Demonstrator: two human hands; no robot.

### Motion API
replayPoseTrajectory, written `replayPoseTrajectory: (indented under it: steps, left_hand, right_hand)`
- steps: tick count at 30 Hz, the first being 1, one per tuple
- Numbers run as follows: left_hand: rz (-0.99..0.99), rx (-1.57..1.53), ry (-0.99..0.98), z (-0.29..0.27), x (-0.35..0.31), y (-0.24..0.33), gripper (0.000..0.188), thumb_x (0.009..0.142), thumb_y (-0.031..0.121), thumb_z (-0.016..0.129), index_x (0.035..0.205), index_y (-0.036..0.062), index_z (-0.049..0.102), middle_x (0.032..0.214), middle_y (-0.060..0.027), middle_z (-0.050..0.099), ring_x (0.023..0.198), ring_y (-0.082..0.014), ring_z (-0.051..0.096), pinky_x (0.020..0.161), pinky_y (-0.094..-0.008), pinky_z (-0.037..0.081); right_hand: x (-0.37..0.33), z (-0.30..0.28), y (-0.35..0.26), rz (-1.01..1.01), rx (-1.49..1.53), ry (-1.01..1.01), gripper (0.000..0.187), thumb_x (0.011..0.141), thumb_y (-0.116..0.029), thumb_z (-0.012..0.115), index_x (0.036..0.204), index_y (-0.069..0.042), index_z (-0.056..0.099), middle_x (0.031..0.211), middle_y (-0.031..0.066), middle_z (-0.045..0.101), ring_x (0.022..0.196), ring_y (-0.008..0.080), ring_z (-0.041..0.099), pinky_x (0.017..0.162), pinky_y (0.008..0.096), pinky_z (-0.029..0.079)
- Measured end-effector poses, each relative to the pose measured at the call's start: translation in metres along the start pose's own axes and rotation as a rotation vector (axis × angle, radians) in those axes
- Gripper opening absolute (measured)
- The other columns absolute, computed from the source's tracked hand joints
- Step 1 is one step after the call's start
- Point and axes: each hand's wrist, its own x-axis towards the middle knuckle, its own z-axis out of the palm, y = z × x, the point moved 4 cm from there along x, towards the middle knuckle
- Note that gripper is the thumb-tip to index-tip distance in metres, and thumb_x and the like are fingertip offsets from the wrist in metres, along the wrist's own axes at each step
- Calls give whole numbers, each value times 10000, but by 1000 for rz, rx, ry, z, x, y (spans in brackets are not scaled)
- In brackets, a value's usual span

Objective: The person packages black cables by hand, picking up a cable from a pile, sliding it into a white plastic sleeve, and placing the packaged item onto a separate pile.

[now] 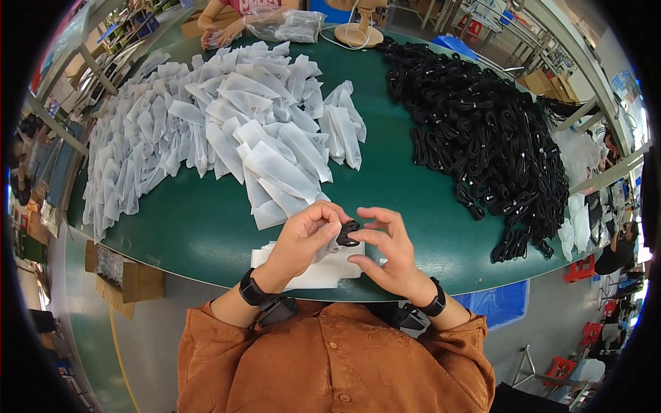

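Note:
Close to the table's front edge, my left hand [301,239] pinches a small translucent white bag [328,250]. A coiled black cable [348,234] sits at the bag's mouth, its lower part hidden by the bag and fingers. My right hand [390,255] is just right of the cable, fingers spread and curved; a fingertip is at the coil, though whether it presses on it I cannot tell. Under both hands lies a stack of flat white bags [323,274]. Beyond my left hand spreads a big pile of filled translucent bags [227,117].
Many bundled black cables [482,138] are heaped on the right of the green table [385,165]. Across the table are another person's hands [224,34], a clear plastic bag [286,26] and a fan base [358,36]. An open cardboard box [141,279] stands below the left edge.

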Motion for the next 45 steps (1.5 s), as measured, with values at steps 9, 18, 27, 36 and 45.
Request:
replayPoseTrajectory:
  steps: [9,18,27,36,45]
  left_hand:
    - [-146,-347,5,1,5,-7,84,1049,113,519,1059,42,563,1236,-64,579,1101,-133,564,967,-295,458]
    - [109,55,-97,19,1,4,179,951,89,657,1113,57,586,1260,-86,587,1121,-164,573,945,-312,477]
    - [162,754,-340,4,19,51,136,833,66,760,845,35,629,1121,-100,627,919,-223,627,766,-317,514]
    - [482,1327,384,-140,57,117,272,815,13,754,999,14,553,1075,-142,604,779,-273,593,723,-360,517]
    - [50,1816,-267,-76,1,64,911,685,268,886,1485,332,456,1652,-202,111,1496,-504,114,1017,-763,342]
  right_hand:
    - [-3,7,-3,-91,-316,32,351,725,22,805,1046,-58,688,1250,191,564,1059,335,618,791,383,559]
    - [15,-9,-10,-38,-214,88,273,688,53,792,896,-43,643,1088,131,597,957,308,603,723,387,536]
    - [36,-30,10,-27,-96,-148,138,818,-25,752,895,-35,638,992,79,591,942,259,594,738,347,509]
    - [35,-33,108,501,-59,-98,602,825,-285,823,1323,-92,544,1267,150,515,1133,314,565,933,377,497]
    - [69,23,173,526,-433,-285,1175,663,-511,891,1594,-199,245,1600,358,115,1477,519,200,1187,528,279]
